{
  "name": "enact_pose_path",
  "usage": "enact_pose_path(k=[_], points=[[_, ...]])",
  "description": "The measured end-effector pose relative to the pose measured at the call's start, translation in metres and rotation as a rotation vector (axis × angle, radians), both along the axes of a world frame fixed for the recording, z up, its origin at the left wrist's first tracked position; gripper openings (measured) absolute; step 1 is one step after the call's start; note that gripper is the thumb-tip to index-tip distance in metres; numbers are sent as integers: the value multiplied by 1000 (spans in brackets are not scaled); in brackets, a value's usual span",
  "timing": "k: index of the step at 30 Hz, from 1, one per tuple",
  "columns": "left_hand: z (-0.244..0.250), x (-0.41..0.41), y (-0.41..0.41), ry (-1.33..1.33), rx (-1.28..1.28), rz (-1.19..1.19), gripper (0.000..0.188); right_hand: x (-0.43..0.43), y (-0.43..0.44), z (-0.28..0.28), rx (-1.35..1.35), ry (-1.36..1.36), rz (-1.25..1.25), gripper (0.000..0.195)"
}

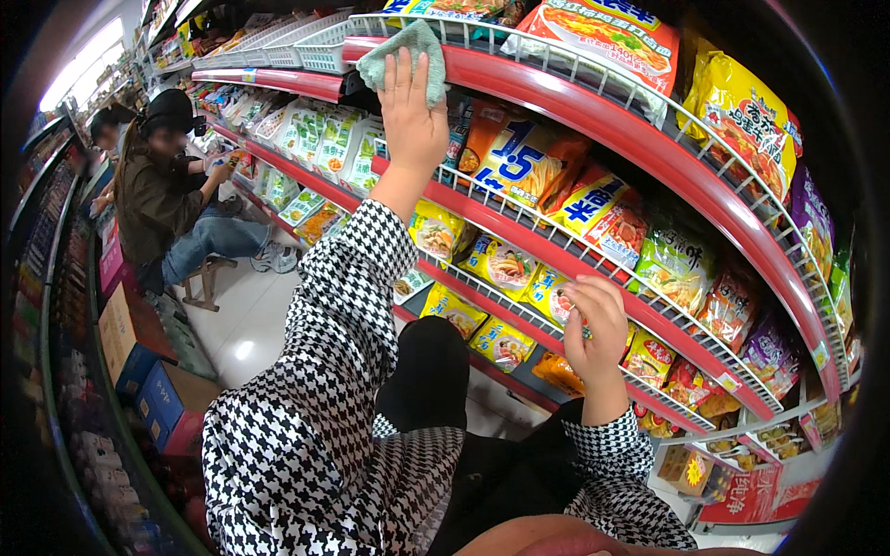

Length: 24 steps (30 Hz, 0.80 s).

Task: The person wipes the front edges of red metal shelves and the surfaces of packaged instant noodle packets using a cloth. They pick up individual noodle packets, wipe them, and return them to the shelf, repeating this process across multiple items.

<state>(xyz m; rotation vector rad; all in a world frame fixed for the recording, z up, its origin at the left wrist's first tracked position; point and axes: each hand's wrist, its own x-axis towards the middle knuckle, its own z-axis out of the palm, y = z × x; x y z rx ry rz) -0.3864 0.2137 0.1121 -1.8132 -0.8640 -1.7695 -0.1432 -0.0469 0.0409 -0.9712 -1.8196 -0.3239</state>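
My left hand [415,124] presses a pale green cloth [409,64] flat against the red front strip [480,68] of the upper shelf, at the strip's left end. Its fingers lie extended over the cloth. My right hand [596,326] holds nothing; its fingers are loosely bent, with the thumb apart. It hovers before the wire-fenced lower shelves, near yellow noodle packets [553,295]. Behind the two hands, the middle shelf carries an orange noodle packet [523,158] and a red and yellow noodle packet [599,215].
White plastic baskets [323,45] stand on the shelf at upper left. In the aisle a person [163,187] sits on a low wooden stool [206,281], with another person beyond. Cardboard boxes [170,403] line the opposite shelving [42,257]. A yellow noodle packet [742,115] sits at upper right.
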Motion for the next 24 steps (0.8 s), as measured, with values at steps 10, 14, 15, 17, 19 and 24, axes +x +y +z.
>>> enact_pose_path(k=[10,14,15,17,19,24], points=[[11,-37,24,-118,-100,-14,56,4,-10,-16,-83,1,33,29],[14,-46,29,-147,-130,-9,55,15,-17,-24,-119,6,3,29],[16,-45,28,-146,-133,5,54,17,-18,-25,-114,13,-4,28],[15,-36,23,-135,-162,31,54,19,-20,-28,-104,27,-20,28],[15,-20,8,-59,-175,75,53,18,-19,-32,-97,43,-21,27],[13,51,-47,134,-46,-19,53,11,-17,-34,-83,19,-4,27]])
